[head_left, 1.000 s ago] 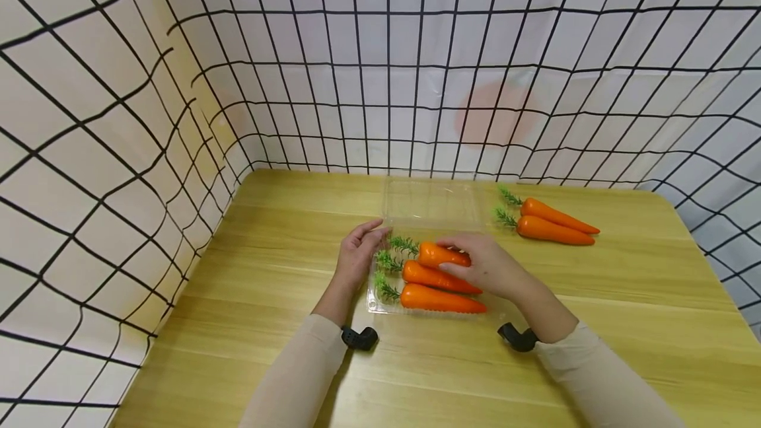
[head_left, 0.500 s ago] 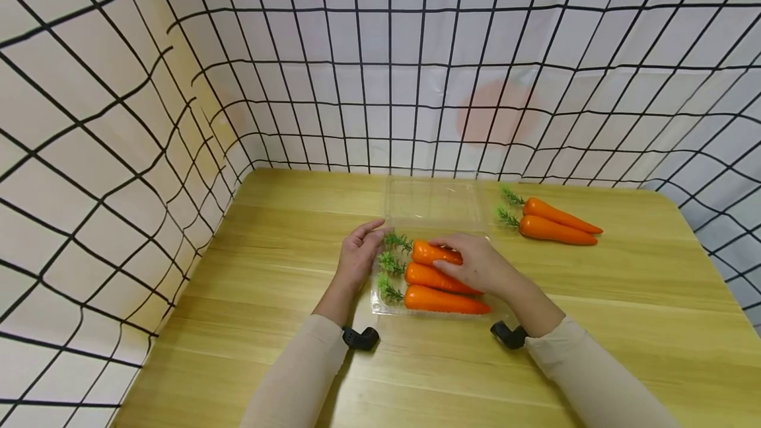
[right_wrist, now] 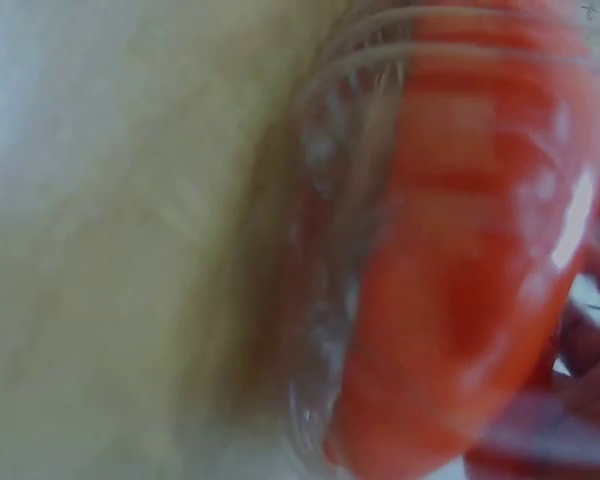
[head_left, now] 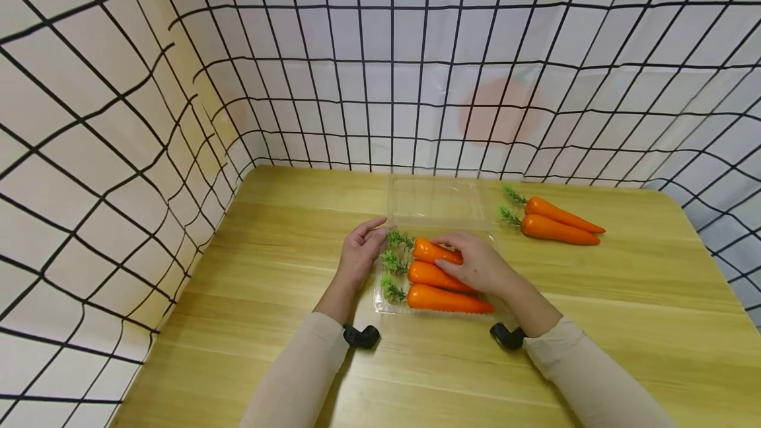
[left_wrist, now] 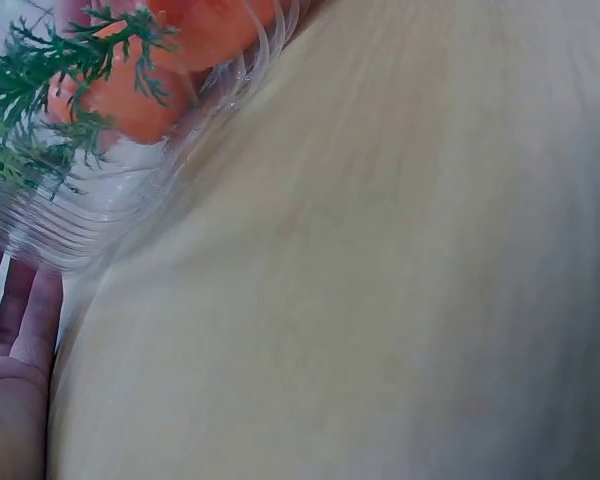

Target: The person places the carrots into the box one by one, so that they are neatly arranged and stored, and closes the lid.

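Observation:
In the head view a clear plastic clamshell box point(head_left: 378, 305) lies with its lid point(head_left: 436, 200) folded back. Three orange carrots with green tops lie side by side in its base: a far carrot point(head_left: 425, 251), a middle carrot point(head_left: 431, 275) and a near carrot point(head_left: 447, 300). My right hand point(head_left: 480, 265) holds the far carrot from above, fingers over its far side and thumb on its near side, covering its tip. At the box's left wall rests my left hand point(head_left: 359, 254); the left wrist view shows its fingers point(left_wrist: 37, 315) extended against the ribbed plastic.
Two more carrots, a front one point(head_left: 561, 230) and a back one point(head_left: 561, 213), lie on the wooden table point(head_left: 250, 263) right of the lid. Black wire grid panels point(head_left: 422, 98) stand along the table's back and sides.
My right hand has moved slightly left with the far carrot, which now lies more in line with the other two. My left hand stays by the box's left wall.

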A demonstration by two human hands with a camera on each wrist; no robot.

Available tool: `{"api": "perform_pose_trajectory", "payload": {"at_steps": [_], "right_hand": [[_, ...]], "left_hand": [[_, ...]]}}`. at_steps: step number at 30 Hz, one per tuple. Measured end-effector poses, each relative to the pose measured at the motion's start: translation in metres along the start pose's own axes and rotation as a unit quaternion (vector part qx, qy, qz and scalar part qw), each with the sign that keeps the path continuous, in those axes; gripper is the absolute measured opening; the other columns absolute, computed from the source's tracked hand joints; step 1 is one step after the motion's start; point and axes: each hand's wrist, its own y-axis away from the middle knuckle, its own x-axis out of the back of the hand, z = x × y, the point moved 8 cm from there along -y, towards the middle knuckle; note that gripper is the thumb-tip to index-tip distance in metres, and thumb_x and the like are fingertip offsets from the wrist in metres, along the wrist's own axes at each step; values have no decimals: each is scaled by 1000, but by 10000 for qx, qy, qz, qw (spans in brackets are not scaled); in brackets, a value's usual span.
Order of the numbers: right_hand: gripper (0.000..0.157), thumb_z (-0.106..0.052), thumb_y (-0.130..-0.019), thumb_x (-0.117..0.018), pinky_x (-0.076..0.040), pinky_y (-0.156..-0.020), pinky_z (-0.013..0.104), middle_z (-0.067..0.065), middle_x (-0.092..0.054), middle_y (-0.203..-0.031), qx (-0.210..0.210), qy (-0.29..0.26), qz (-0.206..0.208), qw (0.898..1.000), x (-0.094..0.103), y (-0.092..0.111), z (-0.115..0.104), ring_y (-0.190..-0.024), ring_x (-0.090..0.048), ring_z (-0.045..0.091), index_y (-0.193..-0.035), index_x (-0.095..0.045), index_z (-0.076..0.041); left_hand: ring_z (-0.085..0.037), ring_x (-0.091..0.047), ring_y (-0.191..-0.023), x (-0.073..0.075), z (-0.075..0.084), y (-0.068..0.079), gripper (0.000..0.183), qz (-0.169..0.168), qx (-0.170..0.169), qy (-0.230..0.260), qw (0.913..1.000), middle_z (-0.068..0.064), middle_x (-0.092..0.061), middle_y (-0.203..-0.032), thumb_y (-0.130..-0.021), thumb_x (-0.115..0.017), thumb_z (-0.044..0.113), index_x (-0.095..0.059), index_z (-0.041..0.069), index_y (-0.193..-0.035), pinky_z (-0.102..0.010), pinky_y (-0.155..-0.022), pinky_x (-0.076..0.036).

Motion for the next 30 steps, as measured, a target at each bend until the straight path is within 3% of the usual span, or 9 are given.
{"api": "perform_pose_trajectory", "payload": {"at_steps": [12,18,26,30], "right_hand": [[34,-21,-94,-74,-46,-110,57,11,-69,-131,-67,74,192,9998,0,-2,5,-127,-60,36,-127,-70,-12],[36,-22,-95,-73,-54,-100,53,10,-70,-128,-179,20,242,9995,2,-2,5,-118,-63,31,-129,-68,-11],[37,-22,-95,-72,-57,-94,49,9,-70,-125,-248,192,194,9993,2,-2,5,-111,-65,27,-131,-67,-12],[37,-21,-96,-72,-58,-93,48,9,-70,-125,-252,-36,180,9995,2,-1,4,-110,-65,27,-131,-67,-12]], "left_hand": [[-4,-67,-92,-2,-1,0,38,-130,-36,-97,9999,-21,-70,-128,-103,-58,13,-59,0,-139,-18,-83,-56],[-3,-67,-90,0,-2,-1,35,-32,-21,-144,9999,-23,-70,-127,-103,-59,13,-62,2,-136,-16,-80,-56],[-6,-61,-77,2,-3,-2,35,98,17,-148,9998,9,-77,-95,-101,-61,14,-65,3,-134,-16,-68,-50],[-5,-59,-74,2,-3,-2,35,108,10,-197,9997,13,-75,-89,-101,-62,14,-65,4,-134,-17,-67,-49]]}}
